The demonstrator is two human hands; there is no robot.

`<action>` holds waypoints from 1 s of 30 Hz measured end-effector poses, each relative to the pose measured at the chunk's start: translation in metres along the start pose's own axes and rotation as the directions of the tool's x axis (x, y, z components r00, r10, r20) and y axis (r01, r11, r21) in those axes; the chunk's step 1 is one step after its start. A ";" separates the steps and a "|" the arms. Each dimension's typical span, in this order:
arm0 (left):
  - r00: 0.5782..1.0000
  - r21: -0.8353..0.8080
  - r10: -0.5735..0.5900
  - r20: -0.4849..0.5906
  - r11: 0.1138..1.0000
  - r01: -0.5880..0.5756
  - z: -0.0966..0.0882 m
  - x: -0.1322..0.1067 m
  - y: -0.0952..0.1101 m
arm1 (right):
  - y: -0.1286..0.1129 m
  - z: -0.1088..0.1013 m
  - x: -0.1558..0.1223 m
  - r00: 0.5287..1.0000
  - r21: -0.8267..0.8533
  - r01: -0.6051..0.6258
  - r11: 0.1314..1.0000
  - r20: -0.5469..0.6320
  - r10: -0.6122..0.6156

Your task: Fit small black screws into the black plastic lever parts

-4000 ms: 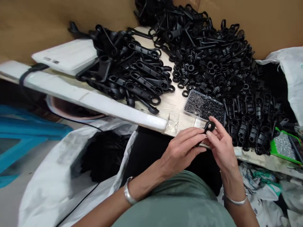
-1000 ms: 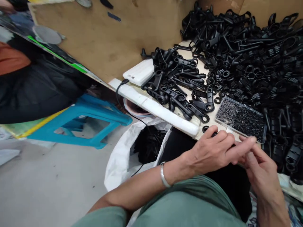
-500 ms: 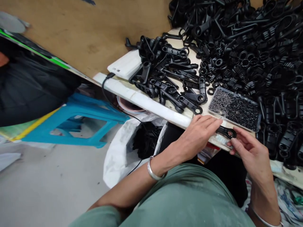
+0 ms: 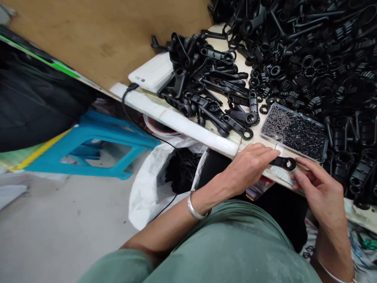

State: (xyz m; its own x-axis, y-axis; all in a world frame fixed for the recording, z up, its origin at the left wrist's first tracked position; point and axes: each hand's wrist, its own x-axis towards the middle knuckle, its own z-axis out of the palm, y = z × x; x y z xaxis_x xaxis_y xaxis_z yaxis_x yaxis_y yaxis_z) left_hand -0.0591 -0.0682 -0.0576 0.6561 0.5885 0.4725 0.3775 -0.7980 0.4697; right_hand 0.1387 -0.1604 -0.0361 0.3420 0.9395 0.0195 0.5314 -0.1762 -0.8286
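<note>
A black plastic arm [image 4: 281,161] with a ring-shaped end lies along the table's front edge. My left hand [image 4: 250,165] is closed over its left part, fingers pressed together and hiding that end. At the ring end, the curled thumb and index finger of my right hand [image 4: 319,188] touch the rim. Just behind sits a clear box [image 4: 294,131] of small screws, silvery on the left and dark on the right. Several similar black arms [image 4: 238,125] are heaped behind my left hand.
A large pile of black plastic parts [image 4: 309,67] covers the back right. On the left stand a white device [image 4: 151,72] with a cable and a cardboard sheet [image 4: 103,35]. Below the edge are a white sack [image 4: 144,192] of black pieces and a blue stool [image 4: 88,157].
The view has shifted slightly. My right hand's thumb has drawn back a little from the ring end, showing more of it. My left hand keeps its hold on the black plastic arm.
</note>
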 end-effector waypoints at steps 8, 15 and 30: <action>0.999 -0.049 -0.009 -0.044 0.999 0.006 0.000 -0.001 0.001 | 0.002 -0.007 -0.002 0.989 -0.179 0.140 0.974 -0.012 -0.145; 0.997 -0.140 -0.045 -0.067 0.990 0.035 0.001 -0.004 0.001 | 0.004 -0.007 -0.004 0.988 -0.218 0.156 0.963 0.012 -0.157; 1.000 0.225 -0.020 0.016 0.974 0.016 -0.029 0.025 0.000 | -0.029 -0.012 0.073 0.954 -0.774 0.272 0.572 0.138 -0.267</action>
State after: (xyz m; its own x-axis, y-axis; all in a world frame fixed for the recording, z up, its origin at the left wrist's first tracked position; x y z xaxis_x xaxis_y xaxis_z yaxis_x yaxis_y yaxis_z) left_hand -0.0615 -0.0499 -0.0247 0.6588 0.6019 0.4512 0.5251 -0.7975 0.2972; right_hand 0.1578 -0.0908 -0.0040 0.0770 0.9837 0.1624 0.9968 -0.0722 -0.0351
